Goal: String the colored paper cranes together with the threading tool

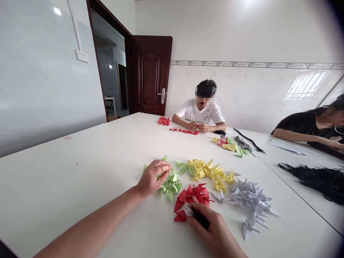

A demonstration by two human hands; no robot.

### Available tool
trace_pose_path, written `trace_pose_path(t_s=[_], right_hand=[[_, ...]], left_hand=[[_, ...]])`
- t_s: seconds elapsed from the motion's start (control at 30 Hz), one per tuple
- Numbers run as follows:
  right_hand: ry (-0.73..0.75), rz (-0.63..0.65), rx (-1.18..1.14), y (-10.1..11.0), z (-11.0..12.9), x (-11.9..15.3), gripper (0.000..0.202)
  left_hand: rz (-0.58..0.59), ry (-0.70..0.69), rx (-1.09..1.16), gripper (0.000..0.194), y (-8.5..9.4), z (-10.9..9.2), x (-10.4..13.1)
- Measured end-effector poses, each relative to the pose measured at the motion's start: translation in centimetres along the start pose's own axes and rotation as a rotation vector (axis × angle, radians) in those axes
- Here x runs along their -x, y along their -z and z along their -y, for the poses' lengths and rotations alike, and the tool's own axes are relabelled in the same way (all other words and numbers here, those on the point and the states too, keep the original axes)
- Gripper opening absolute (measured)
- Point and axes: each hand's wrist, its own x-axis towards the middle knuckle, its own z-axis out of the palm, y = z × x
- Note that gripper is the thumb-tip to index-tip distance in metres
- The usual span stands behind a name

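Head view. Left hand [154,177] over the green paper birds [172,186], covering several; thumb and fingers drawn together, but cannot tell whether a bird is pinched between them. Right hand [209,224] grasps a dark tool [199,216] beside the red paper birds [195,195]; palm hides most of it, only thin pale tips and a black body show, exact kind unclear. Right forearm runs off the bottom edge. Person in black sleeve [295,123] cut by the right edge.

Birds lie on the white table [67,179]: folded, sharp-pointed, heaped so that single ones are hard to separate. Green and red nearest the hands; one red piece sits just left of the tool tips. Yellow paper birds [206,170] lie beyond the red, whitish paper birds [249,199] to the right.
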Motion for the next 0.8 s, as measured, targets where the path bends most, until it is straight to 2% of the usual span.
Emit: trace_pose_path(t_s=[0.13,0.23,0.33,0.53,0.8], right_hand=[[-0.026,-0.048,-0.109,0.1,0.2,0.2,0.044],[-0.035,-0.046,-0.22,0.2,0.5,0.5,0.046],[-0.019,-0.01,-0.225,0.3,0.9,0.8,0.044],[-0.003,0.049,-0.202,0.0,1.3,0.9,0.041],[-0.037,0.077,-0.274,0.0,1.1,0.7,0.039]], left_hand=[[0.049,-0.008,0.066,0.017,-0.1,-2.2,0.2],[0.086,-0.012,0.119,0.029,-0.5,-3.6,0.6],[0.114,-0.056,0.142,0.037,-0.6,-4.6,0.8],[0.137,-0.144,0.143,0.039,-0.6,-5.3,0.8],[0.153,-0.169,0.187,0.045,-0.5,-5.8,0.9]])
